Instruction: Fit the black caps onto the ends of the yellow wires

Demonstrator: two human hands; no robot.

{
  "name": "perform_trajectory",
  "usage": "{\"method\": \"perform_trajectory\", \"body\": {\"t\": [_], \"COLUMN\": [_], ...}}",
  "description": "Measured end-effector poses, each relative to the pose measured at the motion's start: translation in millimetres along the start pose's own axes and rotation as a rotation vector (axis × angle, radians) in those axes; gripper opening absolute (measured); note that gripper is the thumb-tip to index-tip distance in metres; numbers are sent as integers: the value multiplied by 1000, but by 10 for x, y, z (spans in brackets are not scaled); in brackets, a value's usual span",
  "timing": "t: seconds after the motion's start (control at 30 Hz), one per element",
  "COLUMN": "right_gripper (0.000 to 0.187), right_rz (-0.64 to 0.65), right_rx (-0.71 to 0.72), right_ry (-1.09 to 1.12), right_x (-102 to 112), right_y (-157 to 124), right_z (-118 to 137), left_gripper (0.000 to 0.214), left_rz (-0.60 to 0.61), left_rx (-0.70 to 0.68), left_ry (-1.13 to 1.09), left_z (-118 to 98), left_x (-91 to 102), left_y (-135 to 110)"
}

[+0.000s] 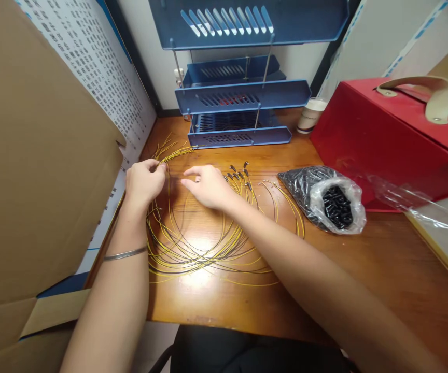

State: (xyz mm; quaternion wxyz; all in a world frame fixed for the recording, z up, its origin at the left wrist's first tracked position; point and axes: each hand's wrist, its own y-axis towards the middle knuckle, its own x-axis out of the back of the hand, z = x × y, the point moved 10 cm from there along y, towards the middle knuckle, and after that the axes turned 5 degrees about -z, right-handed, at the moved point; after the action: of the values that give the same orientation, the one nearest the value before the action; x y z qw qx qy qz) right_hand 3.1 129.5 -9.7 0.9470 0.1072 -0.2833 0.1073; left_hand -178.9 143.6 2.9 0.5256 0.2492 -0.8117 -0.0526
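Observation:
On the wooden table lies a loose loop of thin yellow and dark wires (208, 259). My left hand (145, 181) pinches several of these wires near their far left ends, with thumb and forefinger closed on them. To its right, my right hand (208, 186) hovers over the loop, thumb and forefinger apart with nothing visible between them. Some wire ends just beyond my right wrist carry small black caps (241, 173). Further right, a clear plastic bag (309, 191) stands with its mouth rolled back, full of small black caps (337, 207).
A blue tiered file tray (243, 96) stands at the back. Next to it is a paper cup (310, 116). A red box (387, 140) with a beige handle takes up the right side. Cardboard (33, 155) walls off the left edge of the table (177, 305).

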Motion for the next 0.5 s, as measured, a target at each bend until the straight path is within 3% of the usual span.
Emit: {"method": "perform_trajectory", "body": {"t": [0.27,0.5], "right_gripper": [22,15], "right_rz": [-17,-114], "right_rx": [-77,-89], "right_ry": [270,325], "right_x": [-462,-468], "right_y": [601,623], "right_z": [-46,-159], "left_gripper": [38,35], "left_rz": [-4,0], "left_rx": [5,-43], "left_ry": [-108,-92], "left_z": [14,-33], "left_x": [-11,-1], "left_y": [17,-2]}}
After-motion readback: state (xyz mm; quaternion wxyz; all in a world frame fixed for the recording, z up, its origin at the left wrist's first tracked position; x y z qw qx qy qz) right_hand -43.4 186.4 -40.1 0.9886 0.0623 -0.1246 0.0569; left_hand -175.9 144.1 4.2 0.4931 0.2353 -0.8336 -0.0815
